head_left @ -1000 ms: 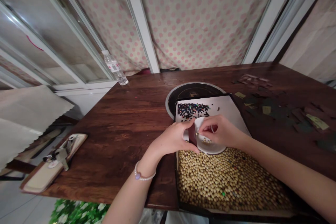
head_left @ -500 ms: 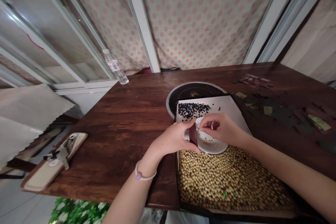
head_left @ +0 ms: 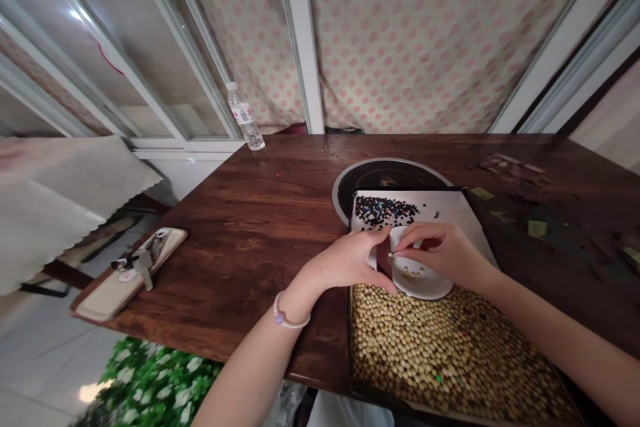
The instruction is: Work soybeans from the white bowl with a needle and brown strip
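Note:
A small brown rectangular piece (head_left: pixel 384 257) stands between the thumb and fingers of my left hand (head_left: pixel 353 260), which is closed on its two ends. My right hand (head_left: pixel 445 250) makes a pinch beside it. At those fingertips is a tiny pale bead (head_left: pixel 391 255) with a thin dark bit; what exactly I pinch is too small to name. Under my right hand sits a white dish (head_left: pixel 434 288), partly hidden, with several yellowish beads (head_left: pixel 413 272) in it. The dish rests over a shallow dark-edged tray (head_left: pixel 351 333) holding many yellowish beads (head_left: pixel 425 347).
Black beads (head_left: pixel 385 211) lie at the tray's far end, which overlaps a round dark plate (head_left: pixel 345 177). Brown pieces (head_left: pixel 515 168) and yellow slips (head_left: pixel 537 229) lie on the right. A water bottle (head_left: pixel 245 117) stands behind; a small tray (head_left: pixel 100 303) with metal items is at left.
The whole view has shifted, so everything appears further right. My left hand still grips the brown piece, and my right hand keeps its pinch beside it, where a pale bead now shows.

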A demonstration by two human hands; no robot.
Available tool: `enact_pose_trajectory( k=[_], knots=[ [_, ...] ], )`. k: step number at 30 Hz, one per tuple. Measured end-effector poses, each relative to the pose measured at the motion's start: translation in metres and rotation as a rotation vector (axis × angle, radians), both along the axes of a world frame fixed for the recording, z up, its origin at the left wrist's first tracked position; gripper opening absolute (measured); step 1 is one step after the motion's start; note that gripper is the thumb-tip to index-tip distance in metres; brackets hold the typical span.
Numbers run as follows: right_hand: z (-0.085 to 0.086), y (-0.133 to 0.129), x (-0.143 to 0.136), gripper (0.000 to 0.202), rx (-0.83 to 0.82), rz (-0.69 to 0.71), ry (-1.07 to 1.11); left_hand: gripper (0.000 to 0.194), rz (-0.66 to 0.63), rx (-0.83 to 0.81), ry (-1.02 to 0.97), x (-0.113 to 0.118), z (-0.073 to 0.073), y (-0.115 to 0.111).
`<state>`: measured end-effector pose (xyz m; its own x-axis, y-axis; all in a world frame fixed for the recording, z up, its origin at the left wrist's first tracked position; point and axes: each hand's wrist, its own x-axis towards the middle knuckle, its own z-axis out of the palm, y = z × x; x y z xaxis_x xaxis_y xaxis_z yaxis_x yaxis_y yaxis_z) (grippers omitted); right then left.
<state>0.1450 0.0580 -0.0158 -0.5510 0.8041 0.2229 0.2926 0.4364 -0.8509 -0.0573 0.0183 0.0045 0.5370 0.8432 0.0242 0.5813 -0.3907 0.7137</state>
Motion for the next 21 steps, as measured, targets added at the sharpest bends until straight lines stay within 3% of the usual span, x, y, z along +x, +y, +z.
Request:
enact_pose_trajectory(
  k=[12, 17, 21],
  knots=[
    [-0.0055, -0.0030, -0.0017, 0.015, 0.017, 0.032, -0.054, 0.087, -0.010, 0.040, -0.056, -0.0012, -0.0055, 0.0015],
    [-0.0033, -0.0042, -0.0034, 0.015, 0.104, -0.015, -0.104, 0.086, -0.005, 0.037, -0.046, -0.0003, -0.0037, 0.0013],
    [-0.0001, -0.0055, -0.0040, 0.014, 0.090, 0.091, -0.144, 0.090, 0.024, 0.022, -0.001, 0.0003, -0.0022, 0.0011]
  ],
)
